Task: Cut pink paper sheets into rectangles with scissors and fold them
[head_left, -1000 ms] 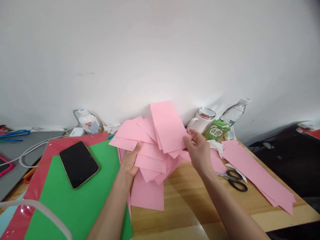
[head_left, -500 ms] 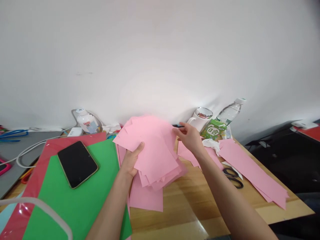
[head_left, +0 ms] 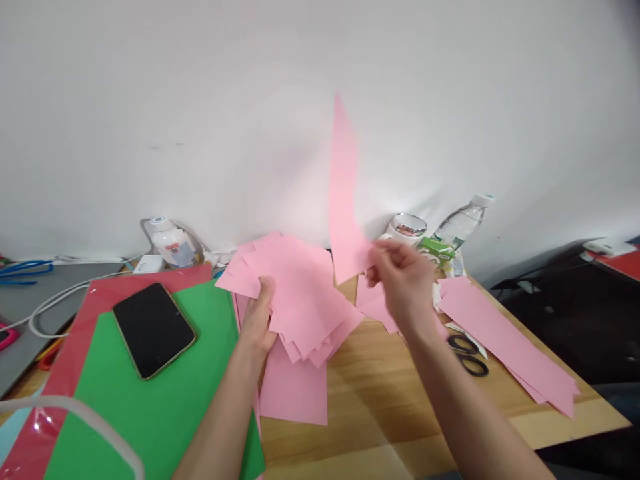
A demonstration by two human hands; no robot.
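My left hand (head_left: 259,317) grips a fanned stack of pink paper pieces (head_left: 300,287), thumb on top and the other fingers hidden beneath. To its right my right hand (head_left: 403,277) pinches the lower corner of a single pink paper piece (head_left: 344,193). That piece stands up bent in front of the wall, apart from the stack and slightly blurred. Under the held stack another pink sheet (head_left: 295,393) lies on the table. More pink pieces (head_left: 375,303) rest on the table behind my right wrist.
Black-handled scissors (head_left: 470,353) and long pink strips (head_left: 505,340) lie at the right. A white mug (head_left: 407,230), a green packet (head_left: 435,252) and a water bottle (head_left: 463,223) stand by the wall. A phone (head_left: 154,330) lies on green paper (head_left: 125,407) at the left.
My right hand has pulled one pink piece off the fanned stack and moved right and slightly toward me with it. The stack in my left hand has shifted a little.
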